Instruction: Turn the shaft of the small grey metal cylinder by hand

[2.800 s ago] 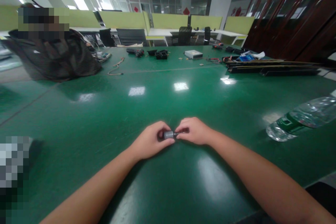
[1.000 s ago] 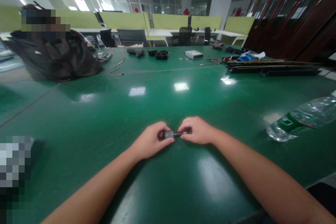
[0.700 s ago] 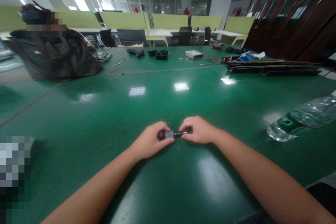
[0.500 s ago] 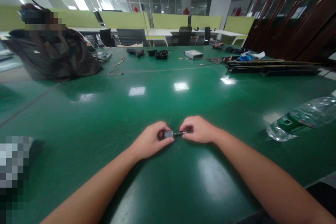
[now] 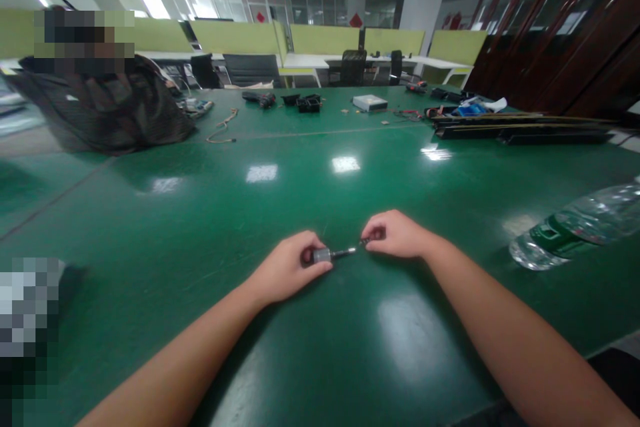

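My left hand [image 5: 287, 270] is closed around a small tool-like object [image 5: 323, 254], a grey cylinder with a thin dark shaft and a bright metal tip pointing right. The fingers hide its left end. Up and to the right of the tip, my right hand [image 5: 400, 235] pinches a small dark piece [image 5: 365, 241], too small to name. A short gap separates that piece from the tip. Both hands are low over the green tabletop [image 5: 320, 200].
On the right lies a clear plastic bottle [image 5: 565, 233]. A dark bag [image 5: 120, 107] stands at the left, with a blurred-out item [image 5: 30, 307] nearer. Farther back are a white box [image 5: 370, 103], black parts [image 5: 309, 103], a cable [image 5: 223, 127] and long black strips [image 5: 525, 127].
My right hand has drawn away to the right and slightly up, taking the small dark piece off the shaft's end and baring the bright tip. My left hand has stayed still.
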Tool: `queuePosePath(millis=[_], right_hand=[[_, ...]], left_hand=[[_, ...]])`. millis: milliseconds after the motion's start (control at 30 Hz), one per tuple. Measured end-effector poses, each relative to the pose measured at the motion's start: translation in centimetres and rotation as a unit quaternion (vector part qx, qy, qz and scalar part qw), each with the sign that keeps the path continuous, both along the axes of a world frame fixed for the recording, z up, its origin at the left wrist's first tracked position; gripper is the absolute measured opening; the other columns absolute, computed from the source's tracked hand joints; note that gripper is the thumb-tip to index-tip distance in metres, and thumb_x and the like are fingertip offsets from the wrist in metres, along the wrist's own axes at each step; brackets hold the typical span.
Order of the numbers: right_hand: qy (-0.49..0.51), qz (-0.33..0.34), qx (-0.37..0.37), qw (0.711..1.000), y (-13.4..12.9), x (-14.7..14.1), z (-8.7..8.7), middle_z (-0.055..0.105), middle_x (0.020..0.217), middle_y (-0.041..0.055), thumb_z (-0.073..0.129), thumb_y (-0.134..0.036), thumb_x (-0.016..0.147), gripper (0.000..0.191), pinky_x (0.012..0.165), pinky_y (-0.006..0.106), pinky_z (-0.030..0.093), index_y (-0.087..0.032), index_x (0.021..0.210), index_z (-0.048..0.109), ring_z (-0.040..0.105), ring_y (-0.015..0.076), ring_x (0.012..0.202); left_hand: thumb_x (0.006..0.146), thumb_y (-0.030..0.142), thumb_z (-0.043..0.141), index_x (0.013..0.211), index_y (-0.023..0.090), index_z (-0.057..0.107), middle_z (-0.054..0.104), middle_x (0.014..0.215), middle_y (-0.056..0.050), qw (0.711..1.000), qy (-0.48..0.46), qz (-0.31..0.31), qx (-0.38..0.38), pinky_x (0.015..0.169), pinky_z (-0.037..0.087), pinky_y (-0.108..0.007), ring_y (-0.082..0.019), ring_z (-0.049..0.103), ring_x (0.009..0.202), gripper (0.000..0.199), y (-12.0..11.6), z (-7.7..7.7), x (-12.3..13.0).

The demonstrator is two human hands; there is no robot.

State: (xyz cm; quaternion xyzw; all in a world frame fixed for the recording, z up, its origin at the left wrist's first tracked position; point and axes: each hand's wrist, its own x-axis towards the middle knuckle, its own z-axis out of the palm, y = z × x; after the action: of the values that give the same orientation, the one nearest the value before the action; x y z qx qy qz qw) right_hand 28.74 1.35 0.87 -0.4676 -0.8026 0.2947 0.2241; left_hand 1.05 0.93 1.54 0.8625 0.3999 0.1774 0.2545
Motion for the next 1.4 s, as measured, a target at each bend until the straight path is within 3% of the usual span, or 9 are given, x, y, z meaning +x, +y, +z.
queuePosePath(millis=[133, 367, 633, 800, 1400], right_hand=[[0.014, -0.019, -0.025, 0.999, 0.4, 0.8, -0.1, 0.071, 0.080, 0.0035, 0.072, -0.019, 0.071, 0.018, 0.063, 0.023, 0.048, -0.015, 0.088, 0.075, 0.062, 0.0122, 0.068], [0.011, 0.038, 0.000, 0.999, -0.3, -0.7, -0.2, 0.070, 0.082, 0.0034, 0.073, -0.022, 0.075, 0.018, 0.066, 0.023, 0.047, -0.016, 0.091, 0.076, 0.062, 0.0123, 0.072], [0.000, 0.086, 0.116, 0.990, -0.6, -4.5, -1.4, 0.071, 0.088, 0.0048, 0.069, -0.028, 0.084, 0.017, 0.076, 0.026, 0.044, -0.019, 0.097, 0.075, 0.062, 0.0157, 0.084], [-0.003, 0.086, 0.126, 0.988, -0.8, -4.4, -1.4, 0.070, 0.088, 0.0047, 0.069, -0.028, 0.085, 0.016, 0.076, 0.027, 0.044, -0.019, 0.097, 0.075, 0.061, 0.0161, 0.084], [0.001, 0.097, 0.142, 0.985, -0.9, -4.6, -1.3, 0.069, 0.087, 0.0034, 0.069, -0.021, 0.081, 0.015, 0.076, 0.027, 0.043, -0.019, 0.095, 0.073, 0.059, 0.0165, 0.083]], left_hand=[[0.085, 0.042, 0.064, 0.091, 0.019, 0.063, 0.061, 0.078, -0.001, 1.000, -0.003, -0.001, 0.001, 0.062, 0.041, -0.026, -0.016, 0.056, 0.069, 0.024, 0.0, 0.0, 0.0], [0.085, 0.042, 0.064, 0.090, 0.019, 0.063, 0.061, 0.078, -0.001, 1.000, -0.004, -0.004, 0.005, 0.062, 0.041, -0.026, -0.016, 0.056, 0.068, 0.024, 0.1, -0.2, 0.0], [0.081, 0.041, 0.069, 0.094, 0.019, 0.062, 0.061, 0.080, -0.001, 1.000, -0.009, -0.012, 0.013, 0.063, 0.042, -0.026, -0.017, 0.057, 0.070, 0.026, 0.1, -0.3, -0.1], [0.086, 0.042, 0.062, 0.094, 0.019, 0.064, 0.061, 0.078, -0.001, 1.000, -0.021, -0.011, 0.009, 0.062, 0.043, -0.026, -0.016, 0.056, 0.068, 0.025, 0.1, -0.3, 0.0], [0.082, 0.041, 0.065, 0.091, 0.018, 0.063, 0.061, 0.077, -0.001, 1.000, -0.015, -0.004, 0.002, 0.061, 0.043, -0.025, -0.016, 0.056, 0.068, 0.024, 0.1, -0.2, 0.0]])
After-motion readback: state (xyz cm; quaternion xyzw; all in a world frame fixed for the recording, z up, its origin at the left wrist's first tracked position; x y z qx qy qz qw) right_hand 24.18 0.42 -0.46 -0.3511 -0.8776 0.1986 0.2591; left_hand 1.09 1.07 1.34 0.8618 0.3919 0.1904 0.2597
